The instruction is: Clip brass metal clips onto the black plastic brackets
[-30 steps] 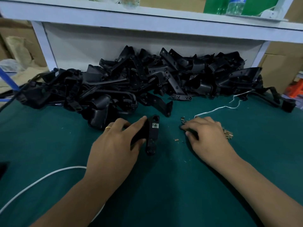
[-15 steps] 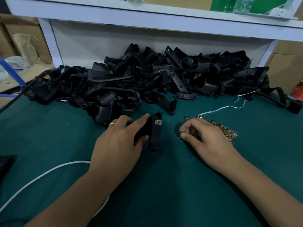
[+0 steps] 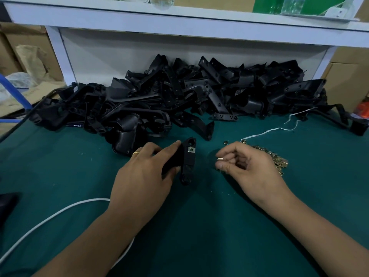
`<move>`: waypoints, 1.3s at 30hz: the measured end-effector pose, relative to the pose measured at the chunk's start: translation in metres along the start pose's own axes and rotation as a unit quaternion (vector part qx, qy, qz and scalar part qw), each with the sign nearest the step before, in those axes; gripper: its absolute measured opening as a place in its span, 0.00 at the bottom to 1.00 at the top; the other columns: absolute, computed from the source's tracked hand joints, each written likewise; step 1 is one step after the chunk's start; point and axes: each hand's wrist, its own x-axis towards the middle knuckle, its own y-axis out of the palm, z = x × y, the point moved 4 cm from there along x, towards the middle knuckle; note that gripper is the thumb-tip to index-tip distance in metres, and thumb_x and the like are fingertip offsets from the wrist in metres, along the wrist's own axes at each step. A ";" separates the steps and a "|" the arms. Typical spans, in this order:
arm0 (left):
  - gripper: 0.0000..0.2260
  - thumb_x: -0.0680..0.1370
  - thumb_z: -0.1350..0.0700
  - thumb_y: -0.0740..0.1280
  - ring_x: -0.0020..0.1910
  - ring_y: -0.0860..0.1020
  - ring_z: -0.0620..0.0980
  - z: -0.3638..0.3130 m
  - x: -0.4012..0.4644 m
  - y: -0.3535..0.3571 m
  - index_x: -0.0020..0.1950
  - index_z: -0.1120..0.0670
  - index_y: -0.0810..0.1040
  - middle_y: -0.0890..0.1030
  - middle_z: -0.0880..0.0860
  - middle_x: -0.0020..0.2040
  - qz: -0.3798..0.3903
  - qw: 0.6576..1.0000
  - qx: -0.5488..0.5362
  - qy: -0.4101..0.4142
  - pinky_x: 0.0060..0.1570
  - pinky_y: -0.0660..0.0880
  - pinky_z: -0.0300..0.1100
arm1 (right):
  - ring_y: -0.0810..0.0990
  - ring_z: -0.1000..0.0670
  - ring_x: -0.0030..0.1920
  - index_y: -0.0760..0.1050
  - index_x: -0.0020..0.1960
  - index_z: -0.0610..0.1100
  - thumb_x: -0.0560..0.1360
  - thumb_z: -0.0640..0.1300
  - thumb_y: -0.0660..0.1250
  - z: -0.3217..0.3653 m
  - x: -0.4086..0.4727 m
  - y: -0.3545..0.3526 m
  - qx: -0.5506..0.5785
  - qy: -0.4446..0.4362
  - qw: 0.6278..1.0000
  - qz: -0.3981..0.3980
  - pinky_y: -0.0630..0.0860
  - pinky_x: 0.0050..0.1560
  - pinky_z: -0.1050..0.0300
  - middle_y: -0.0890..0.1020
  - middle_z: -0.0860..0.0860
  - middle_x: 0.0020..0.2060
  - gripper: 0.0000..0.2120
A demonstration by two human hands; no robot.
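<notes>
My left hand [image 3: 143, 174] grips a black plastic bracket [image 3: 188, 162] that rests on the green mat, its long edge facing right. One brass clip [image 3: 191, 149] sits on the bracket near its far end. My right hand [image 3: 249, 166] is lifted a little off the mat to the right of the bracket, with a small brass clip [image 3: 219, 158] pinched between thumb and fingertips. A heap of loose brass clips [image 3: 278, 161] lies behind and to the right of that hand. A large pile of black brackets [image 3: 179, 98] fills the back of the mat.
A white shelf frame [image 3: 179, 21] stands over the pile, with bottles on top. A white cord [image 3: 50, 216] curves across the mat at the near left, and a thin white string [image 3: 267, 131] runs at the right. Cardboard boxes stand on both sides.
My right hand has lifted off the clip heap and turned, now pinching one brass clip toward the bracket. My left hand has kept its hold on the bracket.
</notes>
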 end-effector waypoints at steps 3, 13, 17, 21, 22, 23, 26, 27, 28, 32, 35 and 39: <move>0.26 0.78 0.44 0.66 0.54 0.76 0.48 0.000 0.000 0.000 0.76 0.36 0.69 0.75 0.43 0.56 0.007 1.000 -0.004 0.000 0.41 0.78 0.47 | 0.82 0.53 0.42 0.84 0.46 0.50 0.71 0.37 0.80 0.003 0.001 -0.001 0.024 -0.011 1.000 -0.006 0.79 0.49 0.62 0.85 0.51 0.40 0.10; 0.11 0.75 0.45 0.68 0.37 0.76 0.46 -0.011 -0.004 -0.005 0.57 0.45 0.77 0.75 0.44 0.45 -0.057 0.992 -0.105 0.035 0.32 0.76 0.49 | 0.77 0.58 0.33 0.85 0.46 0.49 0.70 0.35 0.81 0.019 -0.010 0.022 0.126 -0.019 0.991 0.040 0.76 0.39 0.64 0.81 0.58 0.31 0.11; 0.07 0.77 0.43 0.68 0.39 0.79 0.46 -0.015 -0.007 0.002 0.48 0.44 0.77 0.79 0.45 0.44 -0.053 0.978 -0.198 0.052 0.38 0.79 0.51 | 0.82 0.58 0.35 0.86 0.46 0.54 0.70 0.37 0.81 0.021 -0.011 0.025 0.101 -0.015 0.994 0.032 0.79 0.41 0.62 0.85 0.57 0.35 0.13; 0.04 0.76 0.43 0.70 0.45 0.80 0.39 -0.019 -0.005 0.000 0.48 0.41 0.80 0.80 0.37 0.47 -0.045 0.968 -0.239 0.056 0.42 0.74 0.30 | 0.87 0.53 0.43 0.85 0.47 0.58 0.68 0.44 0.81 0.026 -0.013 0.029 0.080 -0.045 0.995 0.031 0.83 0.46 0.57 0.88 0.55 0.42 0.12; 0.03 0.75 0.44 0.72 0.45 0.81 0.38 -0.019 -0.005 0.001 0.46 0.41 0.80 0.80 0.37 0.46 -0.039 0.964 -0.260 0.042 0.43 0.73 0.28 | 0.87 0.52 0.44 0.84 0.47 0.58 0.68 0.46 0.81 0.025 -0.012 0.029 0.079 -0.047 0.995 0.025 0.84 0.46 0.55 0.87 0.55 0.42 0.11; 0.03 0.75 0.45 0.73 0.45 0.81 0.38 -0.018 -0.005 0.002 0.46 0.41 0.81 0.81 0.37 0.46 -0.028 0.959 -0.282 0.026 0.43 0.73 0.27 | 0.87 0.51 0.44 0.84 0.47 0.58 0.67 0.49 0.80 0.024 -0.012 0.029 0.077 -0.049 0.996 0.023 0.84 0.47 0.52 0.87 0.55 0.42 0.10; 0.06 0.74 0.49 0.78 0.45 0.81 0.37 -0.019 -0.005 0.005 0.44 0.44 0.82 0.82 0.38 0.45 0.008 0.949 -0.316 -0.010 0.44 0.75 0.29 | 0.86 0.50 0.44 0.82 0.48 0.56 0.68 0.54 0.78 0.023 -0.013 0.029 0.044 -0.064 0.997 0.027 0.85 0.47 0.46 0.87 0.55 0.42 0.10; 0.06 0.73 0.51 0.78 0.45 0.81 0.38 -0.020 -0.005 0.005 0.44 0.45 0.82 0.82 0.38 0.44 0.018 0.947 -0.321 -0.016 0.44 0.75 0.31 | 0.86 0.49 0.43 0.82 0.48 0.56 0.68 0.54 0.78 0.022 -0.013 0.029 0.036 -0.068 0.997 0.027 0.84 0.47 0.45 0.87 0.55 0.41 0.10; 0.06 0.73 0.53 0.78 0.44 0.81 0.38 -0.021 -0.005 0.004 0.44 0.45 0.82 0.82 0.38 0.44 0.025 0.946 -0.323 -0.015 0.44 0.75 0.31 | 0.86 0.49 0.43 0.82 0.48 0.56 0.68 0.54 0.78 0.022 -0.013 0.028 0.028 -0.071 0.997 0.026 0.84 0.46 0.45 0.86 0.55 0.41 0.11; 0.05 0.75 0.56 0.76 0.43 0.79 0.39 -0.024 -0.004 -0.001 0.41 0.48 0.82 0.81 0.41 0.42 0.016 0.958 -0.287 0.010 0.41 0.70 0.26 | 0.86 0.51 0.41 0.82 0.46 0.56 0.67 0.53 0.80 0.022 -0.014 0.027 0.003 -0.065 0.997 0.041 0.84 0.44 0.49 0.87 0.55 0.40 0.10; 0.05 0.76 0.53 0.76 0.38 0.78 0.43 -0.017 -0.003 0.007 0.44 0.51 0.82 0.82 0.47 0.41 0.004 0.961 -0.272 -0.040 0.42 0.74 0.37 | 0.86 0.50 0.38 0.85 0.46 0.51 0.70 0.41 0.79 0.018 -0.011 0.025 0.066 -0.026 0.996 0.049 0.82 0.40 0.56 0.88 0.51 0.39 0.08; 0.16 0.72 0.35 0.73 0.43 0.77 0.41 -0.012 -0.004 0.008 0.54 0.40 0.76 0.78 0.39 0.45 0.011 0.977 -0.212 0.033 0.41 0.75 0.41 | 0.88 0.43 0.42 0.84 0.51 0.37 0.81 0.30 0.66 0.008 -0.004 0.022 0.220 0.048 0.974 0.014 0.84 0.43 0.56 0.88 0.40 0.44 0.09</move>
